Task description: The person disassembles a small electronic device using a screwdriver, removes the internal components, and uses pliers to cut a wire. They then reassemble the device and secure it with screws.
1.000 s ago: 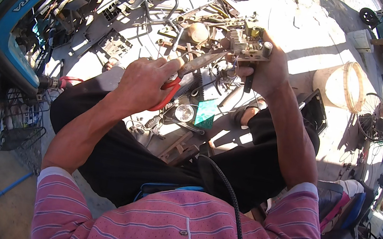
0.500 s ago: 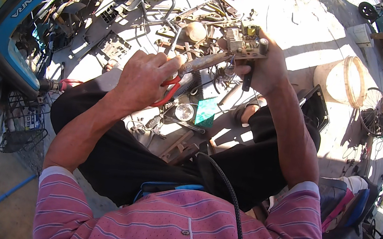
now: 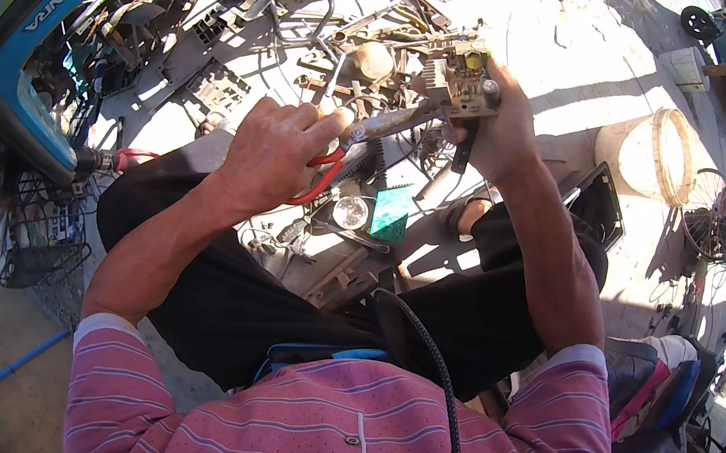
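Note:
My left hand [image 3: 275, 149] grips large metal cutters with red handles [image 3: 325, 178]; their long pale blades [image 3: 385, 123] reach up and right to the underside of a dusty circuit board [image 3: 459, 82]. The board, with a finned metal heat sink, a yellow component and a cylindrical part, is in my right hand [image 3: 506, 130], whose fingers wrap round it; a dark piece hangs below it. Beneath my hands lie a green board [image 3: 390, 212], a round clear lamp-like piece [image 3: 350, 213] and tangled wires. Whether the blade tips touch a part of the board is unclear.
Metal scrap and tools [image 3: 390, 10] cover the ground ahead. A blue vehicle body [image 3: 28, 103] with a wire basket [image 3: 29, 243] stands at left. At right are a pale bucket [image 3: 643, 158], a spoked wheel [image 3: 709, 227] and stacked cushions [image 3: 662, 392]. A blue hose [image 3: 12, 370] lies lower left.
The board in my right hand has shifted and tilted slightly. My left hand and the cutters have moved a little left and up since a second ago.

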A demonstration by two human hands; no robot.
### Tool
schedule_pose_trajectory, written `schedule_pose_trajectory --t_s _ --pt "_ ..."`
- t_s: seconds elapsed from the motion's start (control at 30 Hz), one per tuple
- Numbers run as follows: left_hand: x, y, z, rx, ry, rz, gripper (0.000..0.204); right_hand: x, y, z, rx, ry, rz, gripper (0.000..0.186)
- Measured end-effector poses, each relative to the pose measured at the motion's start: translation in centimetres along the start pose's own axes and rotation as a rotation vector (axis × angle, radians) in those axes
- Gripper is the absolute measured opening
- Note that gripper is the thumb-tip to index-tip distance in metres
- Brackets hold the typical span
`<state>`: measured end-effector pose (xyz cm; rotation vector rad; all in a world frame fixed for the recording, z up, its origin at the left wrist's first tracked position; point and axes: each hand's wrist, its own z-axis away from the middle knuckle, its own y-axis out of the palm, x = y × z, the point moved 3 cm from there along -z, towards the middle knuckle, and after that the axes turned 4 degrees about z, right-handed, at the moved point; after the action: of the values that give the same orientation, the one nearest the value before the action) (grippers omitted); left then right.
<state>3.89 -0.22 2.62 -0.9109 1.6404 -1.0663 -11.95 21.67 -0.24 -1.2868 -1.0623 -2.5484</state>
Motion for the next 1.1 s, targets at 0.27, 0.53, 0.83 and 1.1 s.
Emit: schedule_pose_trajectory --t_s 0.27,0.53,0.83,1.1 --pt "0.0 0.0 0.1 0.048 -0.017 -0.013 0.044 -0.3 0.6 0.4 -0.067 -0.079 -0.006 0.036" --pt "-0.4 -0.4 0.1 0.041 -0.043 -0.034 0.046 -0.5 0.7 0.1 -0.077 0.063 -0.116 0.039" --pt "-0.1 -0.8 0.2 0.107 -0.036 -0.096 0.044 -0.6 1.0 0.4 -0.196 -0.037 0.064 0.037" --pt "-0.1 0.4 0.6 0.079 -0.063 -0.004 0.035 -1.4 1.4 0.5 -0.177 0.002 -0.008 0.035"
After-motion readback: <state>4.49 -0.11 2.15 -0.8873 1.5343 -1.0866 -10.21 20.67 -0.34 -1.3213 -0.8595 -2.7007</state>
